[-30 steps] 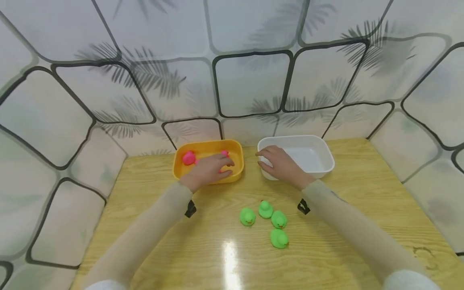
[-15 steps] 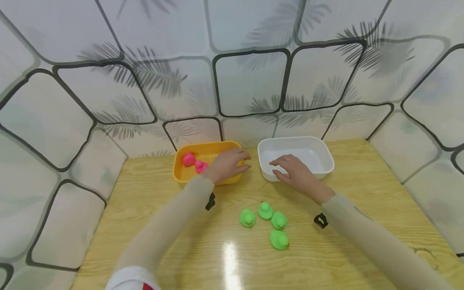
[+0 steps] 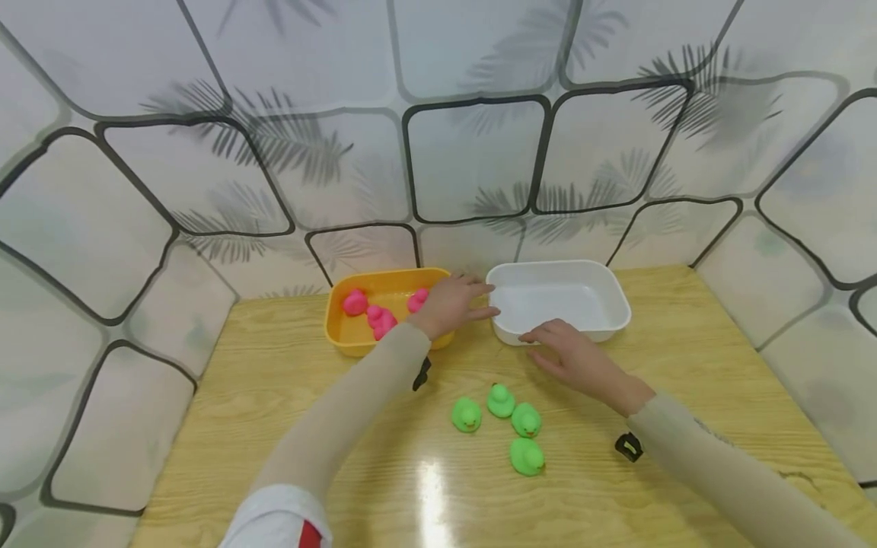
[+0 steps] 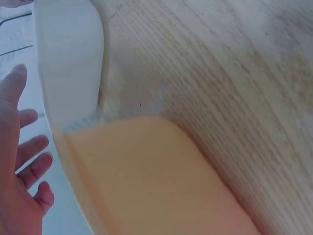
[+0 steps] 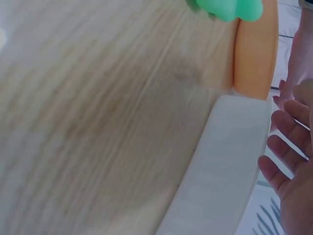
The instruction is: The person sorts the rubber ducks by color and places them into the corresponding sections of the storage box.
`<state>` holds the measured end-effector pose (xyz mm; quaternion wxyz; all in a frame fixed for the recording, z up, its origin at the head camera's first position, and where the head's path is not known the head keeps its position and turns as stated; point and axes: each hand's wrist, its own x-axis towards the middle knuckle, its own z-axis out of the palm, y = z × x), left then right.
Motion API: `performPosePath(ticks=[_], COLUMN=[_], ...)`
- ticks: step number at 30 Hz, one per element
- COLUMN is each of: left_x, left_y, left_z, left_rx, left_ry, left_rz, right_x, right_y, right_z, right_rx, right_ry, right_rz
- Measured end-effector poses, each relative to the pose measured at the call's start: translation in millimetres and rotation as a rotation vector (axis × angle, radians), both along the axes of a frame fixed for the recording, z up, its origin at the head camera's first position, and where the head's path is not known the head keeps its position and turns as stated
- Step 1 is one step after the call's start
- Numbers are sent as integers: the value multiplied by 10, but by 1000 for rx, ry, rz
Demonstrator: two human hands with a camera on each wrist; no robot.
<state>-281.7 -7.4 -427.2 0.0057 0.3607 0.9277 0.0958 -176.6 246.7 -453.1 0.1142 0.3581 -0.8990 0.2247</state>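
Observation:
My left hand (image 3: 448,306) hovers over the right end of the orange container (image 3: 336,336), its fingers stretched toward the left rim of the white container (image 3: 603,332). Nothing is held in it; the left wrist view shows its relaxed fingers (image 4: 36,169) above both rims. Several pink rubber ducks (image 3: 355,302) lie inside the orange container, partly behind that hand. My right hand (image 3: 582,364) is at the front rim of the white container, fingers loosely extended and holding nothing. In the right wrist view its fingertips (image 5: 268,164) overlap that rim.
Several green rubber ducks (image 3: 526,420) sit in a loose group on the wooden table (image 3: 288,396), in front of the two containers. A patterned wall panel (image 3: 473,164) stands right behind the containers, with side panels (image 3: 130,411) at left and right.
My left hand has moved right, from over the orange container's middle toward the white container, uncovering pink ducks. My right hand has drawn back and right from the white container's left side.

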Motion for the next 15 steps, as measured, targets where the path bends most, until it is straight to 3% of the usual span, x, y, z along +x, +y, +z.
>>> performPosePath(ticks=[5,15], left_x=[27,-19], left_y=[48,69], left_z=[-8,-54], left_rx=[-42,-54], left_ry=[-16,-17], left_rz=[54,66], right_x=[52,141], right_y=[12,11], right_z=[-9,-110], right_rx=[-17,-12], right_ry=[78,-69], right_rz=[33,43])
